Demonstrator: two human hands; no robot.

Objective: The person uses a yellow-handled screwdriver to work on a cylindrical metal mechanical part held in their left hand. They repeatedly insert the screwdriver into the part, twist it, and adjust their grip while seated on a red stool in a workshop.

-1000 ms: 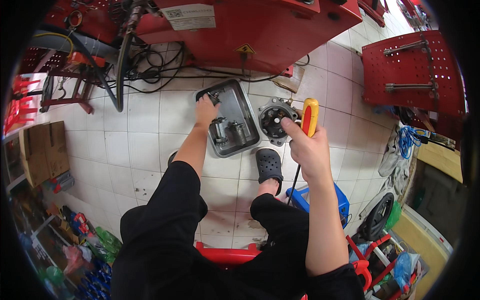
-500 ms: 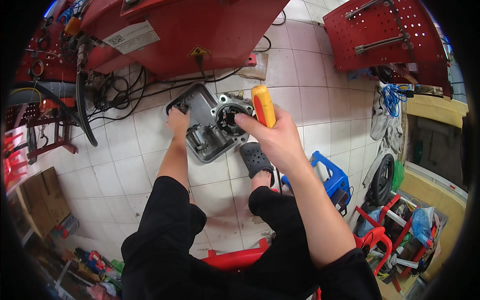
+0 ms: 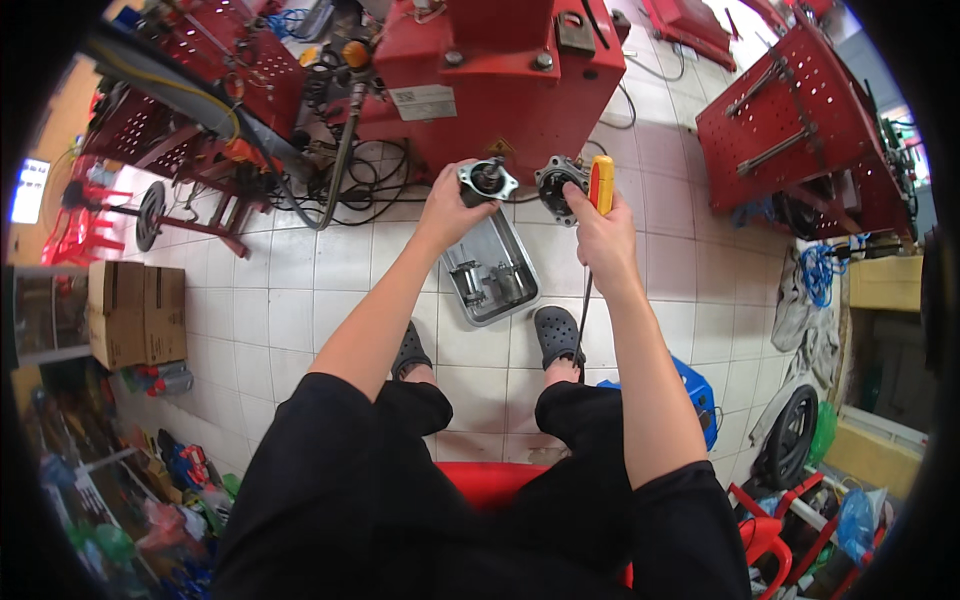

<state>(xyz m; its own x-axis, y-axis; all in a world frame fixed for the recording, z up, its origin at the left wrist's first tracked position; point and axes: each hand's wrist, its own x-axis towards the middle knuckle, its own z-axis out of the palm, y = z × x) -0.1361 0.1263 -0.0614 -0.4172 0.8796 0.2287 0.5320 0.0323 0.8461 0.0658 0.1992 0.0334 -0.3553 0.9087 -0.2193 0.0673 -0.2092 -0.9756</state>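
My left hand (image 3: 450,210) is wrapped round a metal part with a lobed silver flange and a dark shaft (image 3: 489,179) standing out of its middle. My right hand (image 3: 606,240) grips a screwdriver (image 3: 602,184) by its yellow and red handle, its long thin shaft pointing down past the palm. The same hand also pinches a round metal housing (image 3: 554,188), thumb hooked into its dark bore. A small gap separates the two metal parts. Below them on the floor lies a grey metal tray (image 3: 528,262) holding several metal pieces, cylinders (image 3: 511,283) among them.
A red machine (image 3: 500,110) stands ahead, black cables (image 3: 385,180) on the tiles beside it. Perforated red panels (image 3: 780,120) rise at right. A blue plastic object (image 3: 695,395) sits by my right leg, cardboard boxes (image 3: 135,315) at left. My feet in dark clogs (image 3: 557,336) flank the tray.
My left hand has come up out of the tray with the flanged part in it. The right hand still holds the housing and screwdriver. The view now takes in more of the room ahead.
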